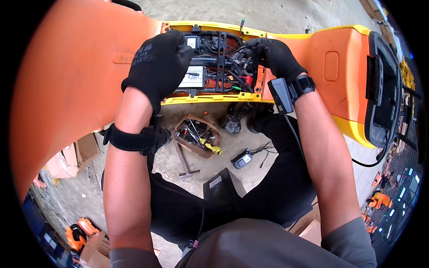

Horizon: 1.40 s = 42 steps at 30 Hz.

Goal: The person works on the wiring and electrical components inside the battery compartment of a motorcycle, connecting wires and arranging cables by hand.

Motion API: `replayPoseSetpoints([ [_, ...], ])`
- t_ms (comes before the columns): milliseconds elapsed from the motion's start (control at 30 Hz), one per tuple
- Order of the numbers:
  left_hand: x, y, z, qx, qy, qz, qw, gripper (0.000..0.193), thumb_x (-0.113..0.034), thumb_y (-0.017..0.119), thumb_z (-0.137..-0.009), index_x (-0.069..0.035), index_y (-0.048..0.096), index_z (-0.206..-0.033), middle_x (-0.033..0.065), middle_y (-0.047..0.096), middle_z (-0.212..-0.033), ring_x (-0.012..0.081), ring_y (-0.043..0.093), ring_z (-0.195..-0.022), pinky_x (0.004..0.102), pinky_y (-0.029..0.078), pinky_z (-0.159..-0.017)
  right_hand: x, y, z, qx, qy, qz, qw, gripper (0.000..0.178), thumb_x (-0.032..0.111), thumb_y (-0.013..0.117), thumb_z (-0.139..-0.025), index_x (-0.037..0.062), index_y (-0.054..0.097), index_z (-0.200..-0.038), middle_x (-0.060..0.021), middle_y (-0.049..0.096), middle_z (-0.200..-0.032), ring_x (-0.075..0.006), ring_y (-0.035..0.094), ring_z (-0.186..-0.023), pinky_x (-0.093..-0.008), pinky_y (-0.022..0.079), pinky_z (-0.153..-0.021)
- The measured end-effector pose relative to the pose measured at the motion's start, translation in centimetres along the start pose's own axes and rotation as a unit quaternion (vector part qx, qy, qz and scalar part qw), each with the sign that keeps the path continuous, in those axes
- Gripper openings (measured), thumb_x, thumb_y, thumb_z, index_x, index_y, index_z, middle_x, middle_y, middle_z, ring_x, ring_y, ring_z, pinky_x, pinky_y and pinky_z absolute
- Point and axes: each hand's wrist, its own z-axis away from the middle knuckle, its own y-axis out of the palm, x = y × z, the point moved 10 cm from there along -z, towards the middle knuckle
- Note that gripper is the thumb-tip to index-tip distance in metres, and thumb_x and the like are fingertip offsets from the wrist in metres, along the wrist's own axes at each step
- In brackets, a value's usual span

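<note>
Found at upper centre of the frame, in the uncovered bay [223, 98] of the orange body [85, 85]: black cables [231, 49], loosely tangled, probably light and springy, bending easily but liable to snag or suffer at the joints if tugged. Best taken by the firm connector ends rather than by the thin leads; likely a bit slick under knitted gloves. Nearby, just left of the cables, stiffer stuff: a silver box [192, 78] and a small black box [192, 42], both rigid-looking and presumably heavier, better gripped by the edges. At right of the bay, right hand [277, 58] with fingers bent down against the cables, touching, though impossible to say how firmly pinched. At left of the bay, left hand [158, 62] with fingers curled in toward the palm, anything inside the curl hidden. Counted: two gloved hands, one bay, two labelled boxes, one perforated cross bracket [220, 62], one red connector [248, 80] plainly visible; too many overlapping cables for a sure number. On the floor at lower centre: one cardboard box [203, 152] of mixed small parts, one yellow-handled tool [210, 146] lying across that box, one hammer [182, 158] beside it, one handheld device [241, 159] with trailing leads.
</note>
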Motion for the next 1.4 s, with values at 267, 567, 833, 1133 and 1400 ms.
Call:
replayPoseSetpoints([
  [267,1.0,0.9,0.3,0.041,-0.018,-0.027,0.999,0.024,-0.019,0.066,-0.088,0.000,0.064,-0.102,0.0129,0.068,-0.084,0.0225,0.065,-0.075,0.0340,0.051,-0.072,0.3,-0.5,-0.2,-0.030,-0.012,-0.016,0.999,0.035,0.015,0.038,-0.099,0.0029,0.068,-0.115,-0.0061,0.071,-0.096,-0.0113,0.066,-0.081,-0.0272,0.054,-0.069],
  [567,0.8,1.3,0.4,0.065,-0.020,-0.028,0.997,0.022,-0.018,0.065,-0.087,0.000,0.063,-0.099,0.0167,0.067,-0.086,0.0287,0.065,-0.078,0.0379,0.051,-0.073,0.3,-0.5,-0.3,-0.036,-0.021,0.020,0.999,0.034,0.015,0.042,-0.097,0.0047,0.069,-0.113,-0.0055,0.071,-0.091,-0.0132,0.065,-0.077,-0.0275,0.052,-0.068],
  [833,0.5,2.3,0.2,0.109,-0.020,-0.050,0.993,0.028,-0.019,0.067,-0.089,0.000,0.063,-0.108,0.0134,0.067,-0.088,0.0219,0.064,-0.073,0.0337,0.051,-0.071,0.9,-1.5,-0.9,-0.026,-0.178,0.296,0.938,0.027,0.016,0.049,-0.097,0.0004,0.069,-0.106,-0.0048,0.071,-0.092,-0.0143,0.066,-0.082,-0.0267,0.051,-0.073],
  [1133,1.6,2.2,0.7,0.099,-0.026,-0.040,0.994,0.030,-0.020,0.067,-0.090,0.000,0.063,-0.111,0.0125,0.066,-0.084,0.0209,0.064,-0.074,0.0332,0.051,-0.071,2.4,-0.3,0.6,-0.099,-0.012,0.440,0.893,0.017,0.017,0.063,-0.085,0.0064,0.070,-0.097,-0.0117,0.070,-0.087,-0.0255,0.067,-0.082,-0.0371,0.052,-0.078],
  [1400,0.9,2.6,0.3,0.106,-0.010,-0.050,0.993,0.027,-0.021,0.068,-0.090,-0.001,0.062,-0.108,0.0127,0.066,-0.083,0.0210,0.063,-0.073,0.0332,0.050,-0.069,2.2,-1.1,0.9,-0.146,0.004,0.541,0.828,0.023,0.011,0.063,-0.081,0.0100,0.071,-0.102,-0.0186,0.069,-0.106,-0.0364,0.067,-0.100,-0.0450,0.054,-0.086],
])
